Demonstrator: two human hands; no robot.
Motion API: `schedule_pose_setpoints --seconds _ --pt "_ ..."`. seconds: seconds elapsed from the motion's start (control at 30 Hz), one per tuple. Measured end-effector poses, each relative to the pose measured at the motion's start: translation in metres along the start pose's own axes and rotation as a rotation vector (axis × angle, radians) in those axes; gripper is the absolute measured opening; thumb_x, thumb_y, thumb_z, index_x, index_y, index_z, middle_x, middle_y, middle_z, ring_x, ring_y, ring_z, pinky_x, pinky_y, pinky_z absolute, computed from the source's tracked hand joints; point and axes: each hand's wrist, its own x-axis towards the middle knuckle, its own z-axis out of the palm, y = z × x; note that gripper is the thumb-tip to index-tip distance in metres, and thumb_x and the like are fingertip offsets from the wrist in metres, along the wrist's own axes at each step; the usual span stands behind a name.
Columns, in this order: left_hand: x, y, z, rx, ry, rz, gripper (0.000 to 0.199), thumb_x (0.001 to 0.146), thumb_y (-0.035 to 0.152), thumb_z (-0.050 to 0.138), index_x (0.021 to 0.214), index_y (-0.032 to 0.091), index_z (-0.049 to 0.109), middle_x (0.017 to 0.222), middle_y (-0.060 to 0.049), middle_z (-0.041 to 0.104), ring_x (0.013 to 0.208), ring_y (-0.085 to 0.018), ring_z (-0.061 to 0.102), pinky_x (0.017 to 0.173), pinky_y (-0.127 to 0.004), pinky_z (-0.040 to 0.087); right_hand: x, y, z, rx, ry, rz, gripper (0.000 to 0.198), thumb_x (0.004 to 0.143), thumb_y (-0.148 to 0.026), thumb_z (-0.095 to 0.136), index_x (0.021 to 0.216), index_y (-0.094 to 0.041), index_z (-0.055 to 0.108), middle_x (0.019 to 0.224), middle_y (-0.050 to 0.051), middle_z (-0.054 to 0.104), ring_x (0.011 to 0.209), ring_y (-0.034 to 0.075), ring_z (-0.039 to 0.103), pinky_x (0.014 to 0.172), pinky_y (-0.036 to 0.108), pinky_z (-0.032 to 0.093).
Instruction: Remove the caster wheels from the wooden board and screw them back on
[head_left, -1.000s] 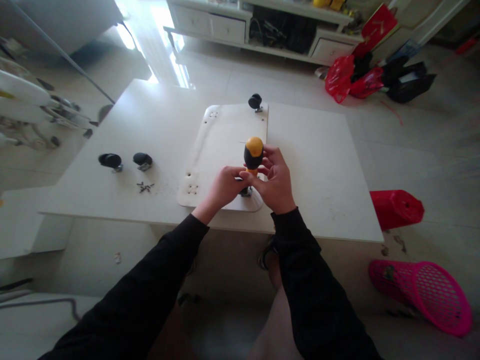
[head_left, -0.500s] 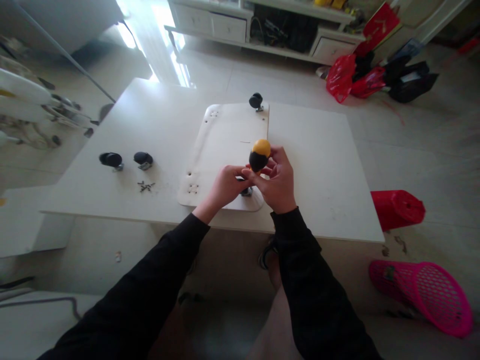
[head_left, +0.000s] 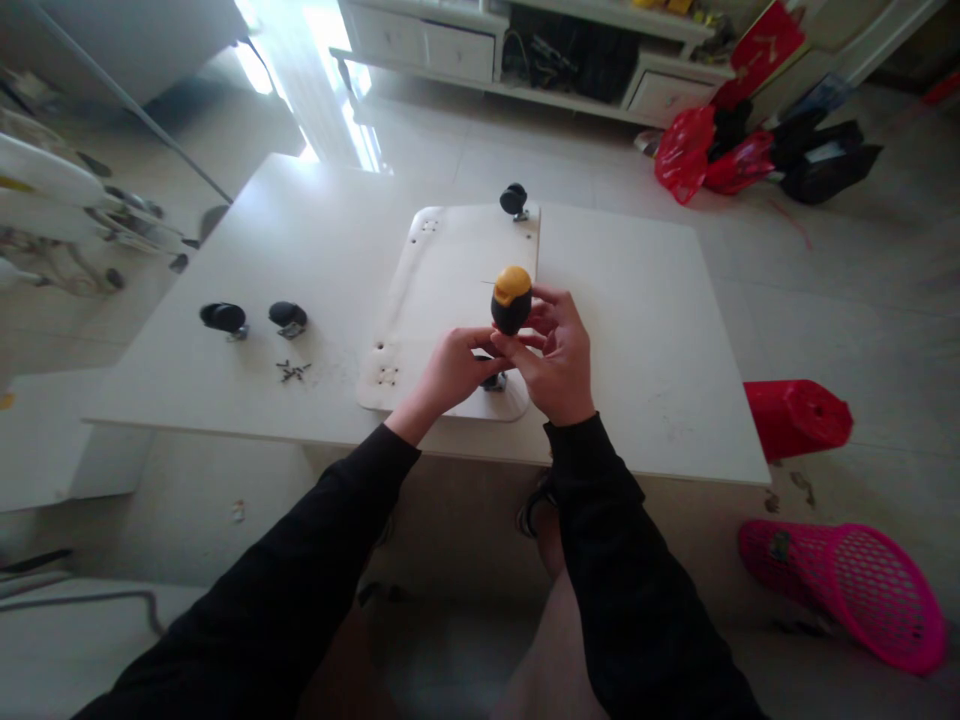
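My right hand (head_left: pixel 559 350) grips a screwdriver with a yellow and black handle (head_left: pixel 511 300), which stands roughly upright over a white board (head_left: pixel 442 285). Close beside it, my left hand (head_left: pixel 457 368) is pinched just below the handle; what lies between its fingertips is hidden. Beneath the hands a black caster (head_left: pixel 492 378) sits at the board's near right corner, partly covered by the fingers. Another caster (head_left: pixel 514 200) stands at the far right corner. Small holes (head_left: pixel 388 376) show at the near left corner. The screwdriver's tip is out of sight.
Left of the board, two loose casters (head_left: pixel 223 318) and a small pile of screws (head_left: pixel 292 371) lie on the white table (head_left: pixel 637 330). Beyond its right edge are a red roll (head_left: pixel 799 415) and a pink basket (head_left: pixel 847 590). Bags (head_left: pixel 686 155) lie on the floor behind.
The screwdriver handle has tipped slightly left and turned within my right hand's fingers. My left hand stays almost in place, and the board and casters have not moved on the table.
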Motion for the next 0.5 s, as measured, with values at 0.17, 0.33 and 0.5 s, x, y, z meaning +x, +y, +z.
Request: schedule_pose_setpoints --seconds 0.17,0.33,0.5 --pt "0.0004 0.0034 0.0005 0.009 -0.014 -0.032 0.02 0.089 0.035 0.077 0.083 0.017 0.082 0.082 -0.005 0.083 0.081 -0.023 0.076 0.075 -0.031 0.06 -0.0013 0.0016 -0.002 -0.014 -0.079 -0.027 0.045 0.097 -0.042 0.071 0.138 -0.037 0.052 0.123 0.002 0.075 0.11 0.02 0.076 0.087 0.037 0.069" --pt "-0.0005 -0.001 0.0024 0.05 0.035 -0.026 0.017 0.086 0.034 0.082 0.089 0.017 0.081 0.085 -0.005 0.082 0.085 -0.023 0.076 0.08 -0.033 0.059 -0.0014 0.0034 0.0023 0.006 -0.021 -0.012 0.056 0.087 -0.05 0.083 0.132 -0.037 0.053 0.116 0.0 0.069 0.094 0.017 0.077 0.071 0.031 0.067" --pt "-0.0013 0.0018 -0.0043 0.213 -0.068 0.014 0.03 0.076 0.023 0.086 0.104 0.019 0.078 0.106 -0.007 0.08 0.101 -0.024 0.073 0.097 -0.04 0.057 0.0043 0.0043 -0.004 0.092 0.206 -0.086 0.055 0.091 -0.054 0.077 0.134 -0.039 0.045 0.114 0.0 0.066 0.1 0.02 0.079 0.081 0.038 0.07"
